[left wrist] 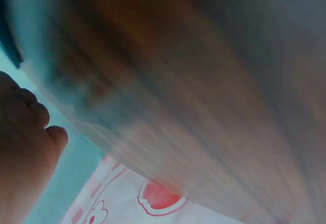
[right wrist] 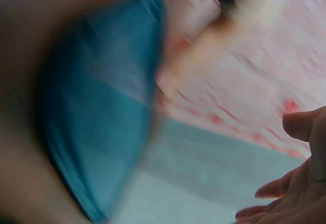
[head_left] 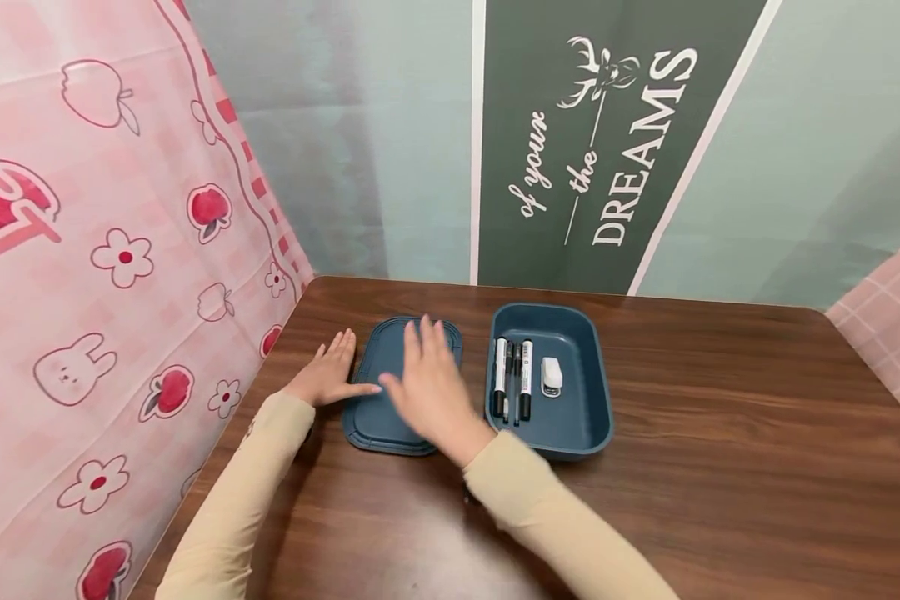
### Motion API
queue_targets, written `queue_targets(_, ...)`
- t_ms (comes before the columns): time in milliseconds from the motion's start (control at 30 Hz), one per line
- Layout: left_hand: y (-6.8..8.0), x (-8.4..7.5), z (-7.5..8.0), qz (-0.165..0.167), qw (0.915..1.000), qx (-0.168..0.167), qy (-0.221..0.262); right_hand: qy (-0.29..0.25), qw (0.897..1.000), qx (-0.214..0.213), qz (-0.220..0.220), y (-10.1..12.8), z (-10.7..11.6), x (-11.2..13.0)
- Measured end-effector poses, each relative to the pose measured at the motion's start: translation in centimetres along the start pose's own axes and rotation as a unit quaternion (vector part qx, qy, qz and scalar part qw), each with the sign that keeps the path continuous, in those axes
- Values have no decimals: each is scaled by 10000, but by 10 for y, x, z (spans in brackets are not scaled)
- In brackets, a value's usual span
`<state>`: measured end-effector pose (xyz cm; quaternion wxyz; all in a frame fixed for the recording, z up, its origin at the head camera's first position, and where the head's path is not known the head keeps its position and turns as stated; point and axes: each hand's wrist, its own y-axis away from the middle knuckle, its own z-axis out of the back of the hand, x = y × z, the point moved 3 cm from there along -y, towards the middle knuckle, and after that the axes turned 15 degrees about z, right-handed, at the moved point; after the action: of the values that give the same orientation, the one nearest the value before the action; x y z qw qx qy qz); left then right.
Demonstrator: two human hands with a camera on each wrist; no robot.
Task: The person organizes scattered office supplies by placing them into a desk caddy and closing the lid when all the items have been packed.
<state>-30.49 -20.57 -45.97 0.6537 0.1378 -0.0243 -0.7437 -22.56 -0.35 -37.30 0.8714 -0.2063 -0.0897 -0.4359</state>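
Lying flat on the counter [head_left: 720, 433], the blue lid [head_left: 378, 417] sits under and between the two hands, just left of the open blue box [head_left: 592, 392] it seems to belong to. It looks like thin moulded plastic: light, stiff enough to keep its shape, smooth and a little slippery on top, not fragile. Its raised rim is probably the best place to take hold, one long edge under each set of fingertips, since the flat face gives nothing to pinch.

Left hand [head_left: 328, 373] rests at the lid's left edge, fingers [head_left: 342, 346] straight and spread, thumb laid onto the lid; it grips nothing. Right hand [head_left: 431, 387] is over the lid's right half, fingers [head_left: 429, 333] extended and loosely apart toward the far edge; whether the palm presses down or hovers just above I cannot tell. Both wrist views are too blurred to settle it.

Right of the right-hand fingers, inside the box, lie black-and-white markers [head_left: 513, 377] side by side and a small white object [head_left: 551, 375] just beside them.
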Motion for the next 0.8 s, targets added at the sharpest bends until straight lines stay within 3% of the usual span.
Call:
queue_targets(167,5,0,-2,-155,9998,91,44,-243,9917,746,-1019,4,-55,-6)
queue_targets(333,12,5,-4,-150,9991,346,-183,-161,9732,1355,-1850,8,-76,-29)
queue_targets(500,22,10,-9,-270,9970,555,-467,-117,9614,1792,-2086,18,-83,-38)
queue_targets(600,25,8,-11,-409,9970,419,-515,-35,9597,1811,-2149,18,-81,-40)
queue_targets(800,25,3,-14,-534,9956,172,-747,149,9461,2264,-2311,19,-79,-43)
